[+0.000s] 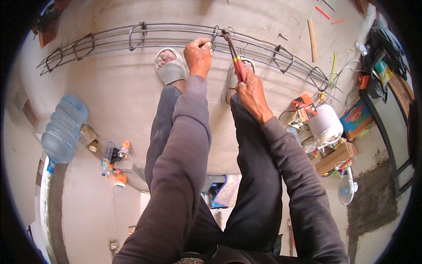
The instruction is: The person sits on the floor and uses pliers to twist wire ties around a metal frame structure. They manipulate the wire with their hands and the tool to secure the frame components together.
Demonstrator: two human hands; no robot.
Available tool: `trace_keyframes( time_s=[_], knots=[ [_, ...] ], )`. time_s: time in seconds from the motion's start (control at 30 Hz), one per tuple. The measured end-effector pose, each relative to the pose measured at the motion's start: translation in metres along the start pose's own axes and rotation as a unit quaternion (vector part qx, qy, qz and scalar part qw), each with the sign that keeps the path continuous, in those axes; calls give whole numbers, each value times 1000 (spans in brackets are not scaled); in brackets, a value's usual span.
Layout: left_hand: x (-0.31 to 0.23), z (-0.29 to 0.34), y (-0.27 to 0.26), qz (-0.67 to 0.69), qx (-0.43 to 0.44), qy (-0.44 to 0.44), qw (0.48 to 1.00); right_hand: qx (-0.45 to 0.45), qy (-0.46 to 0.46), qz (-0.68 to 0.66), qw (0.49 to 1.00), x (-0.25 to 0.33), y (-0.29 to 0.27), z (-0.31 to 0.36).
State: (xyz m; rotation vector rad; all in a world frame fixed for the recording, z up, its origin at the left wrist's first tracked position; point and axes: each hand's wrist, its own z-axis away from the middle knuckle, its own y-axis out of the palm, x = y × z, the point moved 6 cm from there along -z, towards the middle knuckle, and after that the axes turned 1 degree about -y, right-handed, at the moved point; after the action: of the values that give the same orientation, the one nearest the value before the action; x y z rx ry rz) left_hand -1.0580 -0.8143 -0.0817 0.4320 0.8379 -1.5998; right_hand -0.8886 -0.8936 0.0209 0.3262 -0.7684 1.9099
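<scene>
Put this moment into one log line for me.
Left grip: curled at metal-bar cage, hold unclear | right grip: closed on red-handled pincers | pincer head: at cage, right of left grip

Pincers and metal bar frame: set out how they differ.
Size: the pincers are short, while the metal bar frame spans most of the view's width.
Colour: the pincers have red handles with yellow bands; the frame is plain dark grey.
Pose: the pincers, gripped in the right hand, point away from the person; the frame runs crosswise.
Shared: both have dark metal parts.
</scene>
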Motion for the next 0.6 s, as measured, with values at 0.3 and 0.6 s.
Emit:
trace_keyframes(
  time_s=[0.3, 0.6],
  knots=[
    [27, 33, -72, 344, -239, -176, 891, 87, -105, 174, 975, 35, -9, 40],
    [-47, 67, -114, 449, -115, -154, 873, 132, 71, 32, 988, 19, 64, 6]
  ],
)
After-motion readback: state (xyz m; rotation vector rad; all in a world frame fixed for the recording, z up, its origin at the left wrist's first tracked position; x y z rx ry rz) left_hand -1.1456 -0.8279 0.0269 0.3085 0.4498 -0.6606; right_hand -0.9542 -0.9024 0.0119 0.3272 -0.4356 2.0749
